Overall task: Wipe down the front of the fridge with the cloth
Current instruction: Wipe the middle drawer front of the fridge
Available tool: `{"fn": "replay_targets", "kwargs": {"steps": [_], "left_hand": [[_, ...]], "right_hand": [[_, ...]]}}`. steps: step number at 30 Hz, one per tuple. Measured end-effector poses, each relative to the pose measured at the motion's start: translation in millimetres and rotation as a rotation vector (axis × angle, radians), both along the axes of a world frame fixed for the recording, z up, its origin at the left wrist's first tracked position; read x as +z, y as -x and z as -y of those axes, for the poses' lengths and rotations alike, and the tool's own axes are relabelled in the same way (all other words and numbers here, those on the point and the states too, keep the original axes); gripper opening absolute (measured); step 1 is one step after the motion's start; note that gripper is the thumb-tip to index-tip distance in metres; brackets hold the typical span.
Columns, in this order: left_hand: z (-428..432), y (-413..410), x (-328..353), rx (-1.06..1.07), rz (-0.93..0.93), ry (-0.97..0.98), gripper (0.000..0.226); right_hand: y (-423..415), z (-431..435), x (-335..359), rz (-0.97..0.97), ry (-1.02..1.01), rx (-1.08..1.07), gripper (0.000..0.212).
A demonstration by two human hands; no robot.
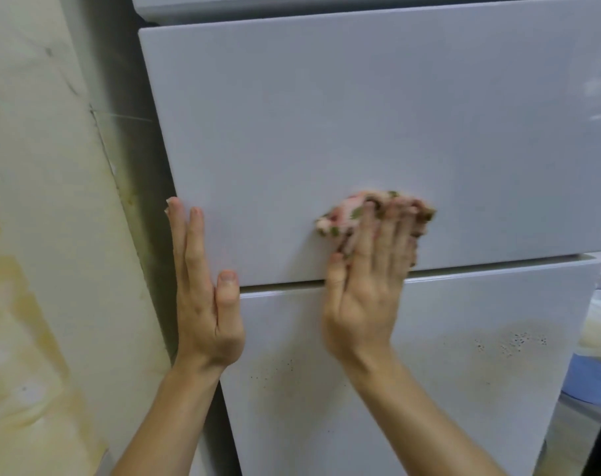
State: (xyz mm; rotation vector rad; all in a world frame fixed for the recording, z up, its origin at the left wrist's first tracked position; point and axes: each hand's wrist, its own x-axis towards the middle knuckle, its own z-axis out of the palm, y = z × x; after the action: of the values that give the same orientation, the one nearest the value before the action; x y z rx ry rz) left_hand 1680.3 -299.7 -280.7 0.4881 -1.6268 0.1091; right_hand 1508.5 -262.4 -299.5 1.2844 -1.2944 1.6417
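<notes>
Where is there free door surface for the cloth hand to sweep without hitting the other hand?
Free: the middle door above both hands, and the strip from the cloth to its right edge. The lower door right of the right forearm is free too, though speckled. Tight: the gap between left hand and right hand at the seam.

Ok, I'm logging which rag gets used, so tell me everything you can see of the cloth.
The cloth is a bunched rag, pink with green and dark patches, soft-looking, somewhat blurred. It is pressed against the lower part of a fridge door panel, above the gap to the panel below. The right hand covers its right part with straight fingers; its left end shows bare.
</notes>
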Motion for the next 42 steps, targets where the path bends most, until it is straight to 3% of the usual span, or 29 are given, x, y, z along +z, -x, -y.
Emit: {"fn": "replay_targets", "kwargs": {"steps": [5,9,14,19,23,28,33,38,42], "left_hand": [[3,-5,-2,-0.052,0.004,0.017,0.067],[4,-3,-5,0.027,0.001,0.05,0.065],[1,13,-12,0.303,0.052,0.135,0.058],[-9,41,-15,0.386,0.078,0.086,0.07],[-12,58,-14,0.419,0.06,0.034,0.074],[-13,64,-13,0.478,0.059,0.035,0.077],[-13,66,-12,0.507,0.061,0.024,0.078],[-16,63,-11,0.501,0.068,-0.009,0.078],[-20,61,-9,0.468,0.068,-0.029,0.078]], "right_hand": [[-65,10,-5,-0.287,-0.096,0.129,0.056],[-72,11,-7,-0.463,-0.105,0.149,0.051],[-32,1,-6,-0.516,-0.091,0.126,0.052],[26,-17,-7,-0.478,-0.058,0.038,0.053],[78,-32,-11,-0.358,-0.051,0.009,0.074],[158,-52,-13,-0.143,-0.01,-0.051,0.053],[220,-69,-2,0.239,0.036,-0.072,0.062],[207,-64,12,0.482,0.079,-0.009,0.06],[173,-51,16,0.456,0.064,-0.017,0.061]]}}
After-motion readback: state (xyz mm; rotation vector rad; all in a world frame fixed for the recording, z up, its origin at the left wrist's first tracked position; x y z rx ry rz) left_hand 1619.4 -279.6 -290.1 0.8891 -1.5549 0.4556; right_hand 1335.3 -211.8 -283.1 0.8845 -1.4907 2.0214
